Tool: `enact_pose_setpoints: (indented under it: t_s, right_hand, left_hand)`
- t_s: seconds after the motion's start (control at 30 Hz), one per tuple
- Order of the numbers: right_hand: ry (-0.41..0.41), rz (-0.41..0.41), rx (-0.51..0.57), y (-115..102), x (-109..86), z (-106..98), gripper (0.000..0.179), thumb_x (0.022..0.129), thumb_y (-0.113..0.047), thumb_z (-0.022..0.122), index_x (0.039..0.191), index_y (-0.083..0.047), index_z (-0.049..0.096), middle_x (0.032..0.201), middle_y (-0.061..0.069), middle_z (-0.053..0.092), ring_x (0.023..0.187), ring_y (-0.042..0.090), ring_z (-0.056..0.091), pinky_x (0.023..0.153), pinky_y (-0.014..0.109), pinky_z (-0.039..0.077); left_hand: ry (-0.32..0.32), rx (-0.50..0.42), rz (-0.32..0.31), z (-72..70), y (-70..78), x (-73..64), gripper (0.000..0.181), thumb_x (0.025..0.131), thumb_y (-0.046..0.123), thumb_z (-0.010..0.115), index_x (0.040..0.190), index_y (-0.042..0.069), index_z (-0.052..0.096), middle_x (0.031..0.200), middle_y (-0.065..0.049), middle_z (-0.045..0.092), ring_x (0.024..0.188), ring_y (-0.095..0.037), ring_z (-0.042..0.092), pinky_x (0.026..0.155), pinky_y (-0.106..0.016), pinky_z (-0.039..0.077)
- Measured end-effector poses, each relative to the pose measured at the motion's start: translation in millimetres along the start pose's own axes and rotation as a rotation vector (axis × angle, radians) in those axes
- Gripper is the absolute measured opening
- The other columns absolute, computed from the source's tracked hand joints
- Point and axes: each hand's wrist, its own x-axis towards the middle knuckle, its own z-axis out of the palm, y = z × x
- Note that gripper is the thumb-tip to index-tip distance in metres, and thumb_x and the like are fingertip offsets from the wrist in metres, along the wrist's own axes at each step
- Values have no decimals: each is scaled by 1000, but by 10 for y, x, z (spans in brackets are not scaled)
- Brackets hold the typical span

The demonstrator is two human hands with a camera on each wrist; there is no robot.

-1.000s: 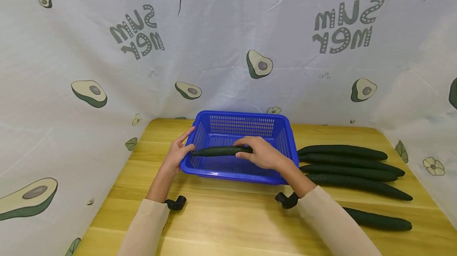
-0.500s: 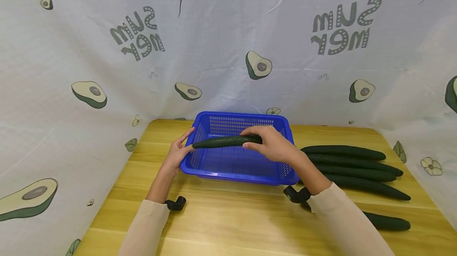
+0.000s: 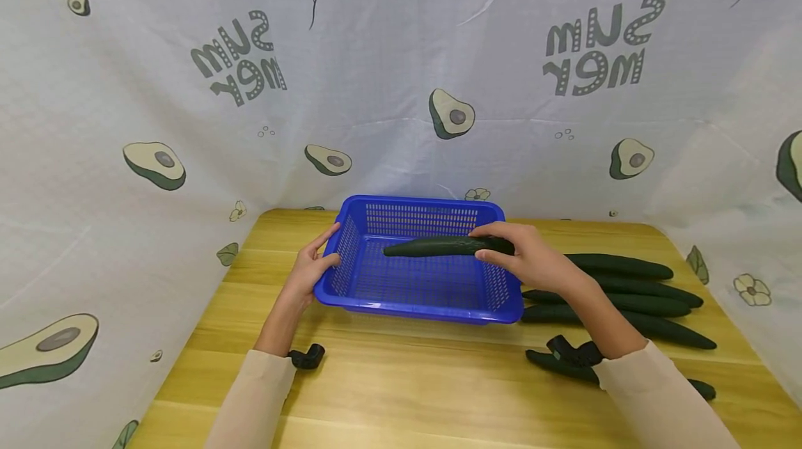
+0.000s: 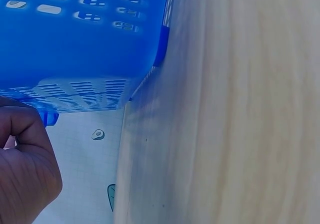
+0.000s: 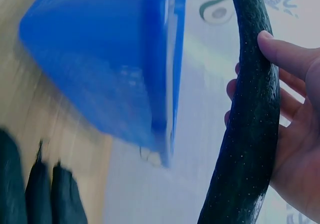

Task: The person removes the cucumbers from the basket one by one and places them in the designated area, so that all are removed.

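Observation:
A dark green cucumber (image 3: 432, 246) is held level over the blue plastic basket (image 3: 418, 315) by my right hand (image 3: 525, 254). In the right wrist view, thumb and fingers wrap the cucumber (image 5: 250, 109) from opposite sides, well above the table and beside the basket (image 5: 95, 59). My left hand (image 3: 310, 268) grips the basket's left rim, its thumb over the edge and index finger stretched along it. The left wrist view has that hand (image 4: 25, 169) at the basket's edge (image 4: 80, 59), fingers bent. No other cucumber shows inside the basket.
Several cucumbers (image 3: 658, 305) lie side by side on the wooden table (image 3: 401, 386), right of the basket. Another cucumber (image 3: 557, 363) lies nearer the front, partly behind the right wrist and its black camera (image 3: 573, 351). A printed cloth (image 3: 388, 73) hangs around the table.
My right hand has lifted the cucumber slightly and carried it rightward, its tip leaving the left hand's thumb. The left hand and basket have stayed in place.

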Motion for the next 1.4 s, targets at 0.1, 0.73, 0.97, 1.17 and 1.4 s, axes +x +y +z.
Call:
enact_pose_setpoints:
  t_s: [0.1, 0.73, 0.97, 1.17, 1.4]
  right_hand:
    - [17, 23, -7, 61, -149, -95, 41, 102, -26, 64, 140, -10, 63, 142, 15, 63, 137, 42, 52, 108, 65, 45]
    - [142, 151, -133, 513, -1057, -503, 41, 98, -26, 70, 138, -19, 65, 137, 13, 66, 124, 30, 56, 87, 10, 44]
    - [120, 236, -129, 730, -1371, -562, 41, 99, -25, 70, 139, -19, 63, 139, 20, 61, 55, 1, 43, 59, 22, 39]
    - [110, 254, -140, 892, -1559, -565, 39, 98, -23, 71, 136, -17, 65, 135, 23, 62, 55, -5, 36, 55, 24, 36]
    - [138, 259, -193, 1132, -1820, -583, 38, 88, -23, 81, 125, -25, 73, 120, -28, 60, 105, -29, 37, 70, 15, 47]
  left_hand:
    - [6, 4, 2, 6, 4, -1, 80, 88, -7, 57, 157, 32, 46, 141, -32, 57, 84, -26, 75, 68, -37, 64]
    - [23, 58, -11, -24, 34, -27, 79, 88, -6, 59, 156, 32, 47, 135, -34, 60, 82, -26, 76, 67, -38, 65]
    - [38, 75, -5, -53, 44, -31, 78, 88, -6, 60, 155, 32, 48, 118, -27, 71, 77, -24, 76, 66, -38, 64]
    - [43, 77, 2, -87, 73, -53, 79, 87, -7, 60, 155, 30, 48, 115, -27, 72, 75, -24, 76, 64, -39, 64]
    - [30, 79, -7, -117, 94, -38, 78, 88, -7, 60, 156, 30, 48, 102, -20, 76, 73, -24, 76, 63, -38, 64]
